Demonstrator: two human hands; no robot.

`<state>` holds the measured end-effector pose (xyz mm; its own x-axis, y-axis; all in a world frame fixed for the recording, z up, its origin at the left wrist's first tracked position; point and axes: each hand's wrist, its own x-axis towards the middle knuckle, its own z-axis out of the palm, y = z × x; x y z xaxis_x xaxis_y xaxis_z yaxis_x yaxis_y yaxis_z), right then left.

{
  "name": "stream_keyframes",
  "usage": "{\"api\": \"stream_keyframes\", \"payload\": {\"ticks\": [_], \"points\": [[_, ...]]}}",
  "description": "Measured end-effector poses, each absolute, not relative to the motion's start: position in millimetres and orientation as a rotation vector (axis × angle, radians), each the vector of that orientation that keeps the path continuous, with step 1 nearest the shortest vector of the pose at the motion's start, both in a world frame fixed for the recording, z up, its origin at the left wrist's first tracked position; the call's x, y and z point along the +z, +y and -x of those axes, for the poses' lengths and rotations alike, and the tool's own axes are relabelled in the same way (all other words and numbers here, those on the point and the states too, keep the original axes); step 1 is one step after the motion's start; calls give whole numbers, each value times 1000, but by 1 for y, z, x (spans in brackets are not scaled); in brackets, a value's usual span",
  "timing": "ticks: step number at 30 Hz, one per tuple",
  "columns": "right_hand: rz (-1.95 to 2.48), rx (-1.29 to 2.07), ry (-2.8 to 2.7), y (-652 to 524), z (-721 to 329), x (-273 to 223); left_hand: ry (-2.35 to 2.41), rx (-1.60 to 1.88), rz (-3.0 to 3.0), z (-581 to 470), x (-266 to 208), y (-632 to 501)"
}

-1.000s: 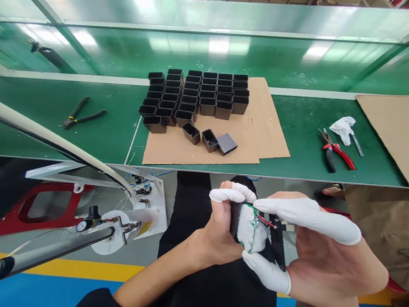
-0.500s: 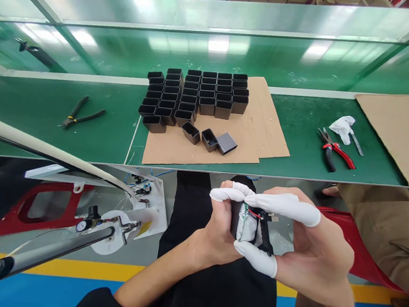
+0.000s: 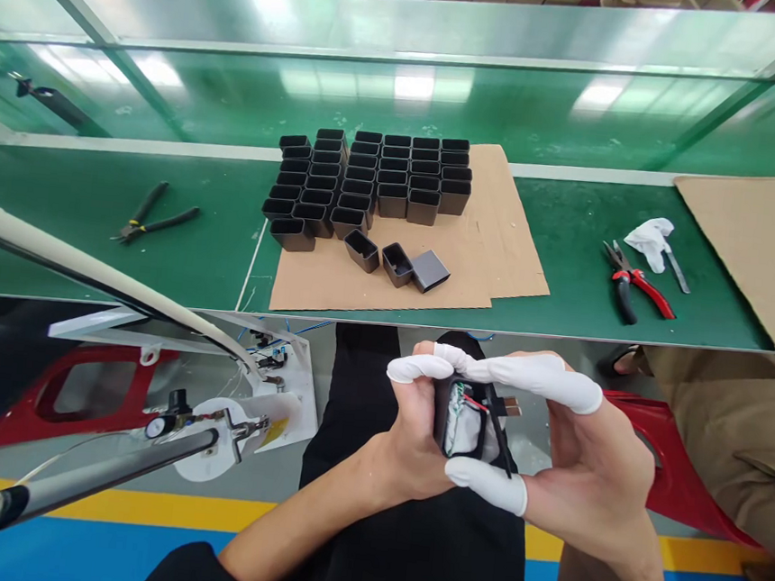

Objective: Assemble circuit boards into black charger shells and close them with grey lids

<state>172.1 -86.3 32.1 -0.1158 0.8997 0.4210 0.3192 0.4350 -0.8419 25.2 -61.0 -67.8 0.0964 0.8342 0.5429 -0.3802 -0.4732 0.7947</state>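
Between my two hands, above my lap, is a black rectangular case [image 3: 441, 413] with its open side showing. Inside it sit a white-wrapped block [image 3: 463, 428], a green board edge and a red wire. A black end piece [image 3: 500, 440] with metal prongs [image 3: 511, 407] stands tilted at the opening. My left hand [image 3: 412, 428] wraps around the case from the left, wearing white finger cots. My right hand [image 3: 590, 453], thumb and fingers in white cots, pinches the case and end piece from above and below. My palms hide part of the case.
Several black open cases [image 3: 370, 176] stand in rows on cardboard [image 3: 484, 272] on the green bench [image 3: 231, 223]. Pliers [image 3: 146, 215] lie at left; red-handled pliers [image 3: 633, 280] and a white cloth [image 3: 650, 241] at right. A metal arm [image 3: 114, 466] stands left of my legs; another person's leg [image 3: 720, 437] is at right.
The block and wire sit deeper in the case, and the end piece has tilted. My right hand has shifted slightly left.
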Motion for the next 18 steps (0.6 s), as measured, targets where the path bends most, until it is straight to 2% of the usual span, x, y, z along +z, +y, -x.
{"api": "stream_keyframes", "payload": {"ticks": [7, 18], "points": [[1051, 855, -1612, -86, -171, 14, 463, 1590, -1369, -18, -68, -44], [1042, 604, -1428, -43, -156, -29, 510, 1780, -1579, -15, -46, 32]]}}
